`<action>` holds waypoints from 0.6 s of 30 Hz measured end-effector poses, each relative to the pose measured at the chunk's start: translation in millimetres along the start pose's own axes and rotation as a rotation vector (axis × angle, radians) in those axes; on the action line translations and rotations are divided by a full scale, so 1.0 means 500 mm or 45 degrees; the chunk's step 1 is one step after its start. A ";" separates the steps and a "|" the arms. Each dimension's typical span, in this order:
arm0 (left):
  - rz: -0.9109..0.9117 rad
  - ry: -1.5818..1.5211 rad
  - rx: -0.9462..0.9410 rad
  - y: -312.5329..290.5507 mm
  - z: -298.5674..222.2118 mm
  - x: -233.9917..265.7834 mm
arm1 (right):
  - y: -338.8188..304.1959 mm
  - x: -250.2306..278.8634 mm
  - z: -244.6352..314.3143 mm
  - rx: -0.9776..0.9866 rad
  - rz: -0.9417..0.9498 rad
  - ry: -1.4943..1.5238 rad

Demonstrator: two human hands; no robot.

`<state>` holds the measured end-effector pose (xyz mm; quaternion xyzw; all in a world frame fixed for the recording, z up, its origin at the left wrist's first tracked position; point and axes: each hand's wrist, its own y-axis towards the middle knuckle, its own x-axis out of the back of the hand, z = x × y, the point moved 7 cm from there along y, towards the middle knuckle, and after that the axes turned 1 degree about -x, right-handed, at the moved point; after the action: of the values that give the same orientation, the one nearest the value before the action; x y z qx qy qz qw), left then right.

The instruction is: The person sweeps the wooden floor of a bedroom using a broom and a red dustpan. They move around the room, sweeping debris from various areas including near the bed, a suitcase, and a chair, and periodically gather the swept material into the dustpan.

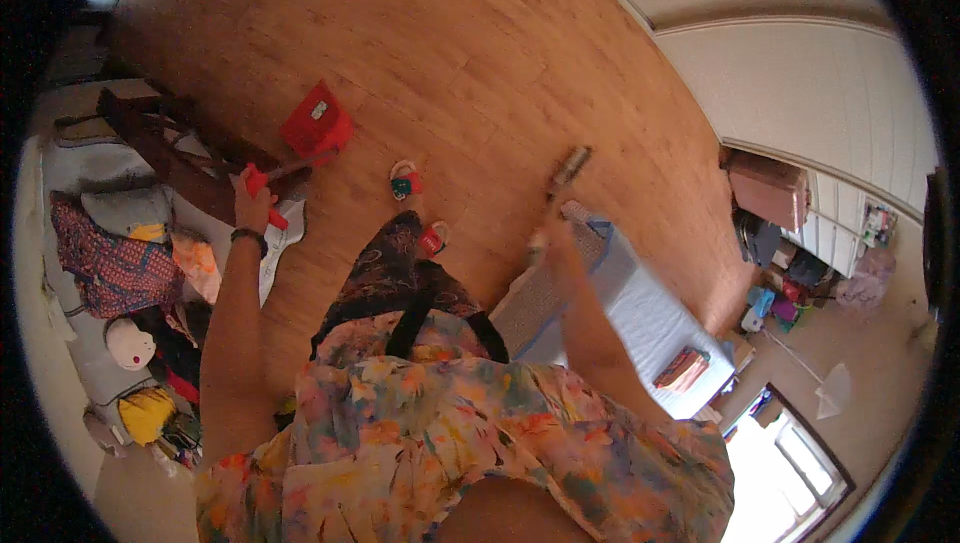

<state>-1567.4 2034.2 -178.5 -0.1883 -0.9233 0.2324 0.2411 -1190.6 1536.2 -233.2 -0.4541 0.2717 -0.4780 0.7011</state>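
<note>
My left hand [254, 205] is closed round the red handle grip of a long-handled dustpan. The red dustpan [318, 126] hangs low or rests over the wooden floor, ahead and to the left of my feet. My right hand [560, 233], smeared by motion, is closed round the handle of a broom. The broom's narrow head [570, 168] is ahead of that hand, over the floor, and is blurred too. Both arms are stretched apart, one on each side of my body.
My feet in red slippers [403, 181] stand on the wooden floor [480, 53]. At left, a dark wooden chair [150, 148] adjoins piled clothes and cushions [120, 263]. At right is a low bed or table with a pale cover [640, 293]. Cabinets [790, 83] line the far right.
</note>
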 end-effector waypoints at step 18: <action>-0.053 -0.040 -0.016 -0.045 -0.007 0.012 | -0.035 -0.174 0.213 -0.135 0.082 -0.260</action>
<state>-1575.7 2019.5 -161.6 -0.1667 -0.9322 0.2244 0.2300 -1145.5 1653.7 -175.3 -0.5278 0.2384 -0.3914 0.7151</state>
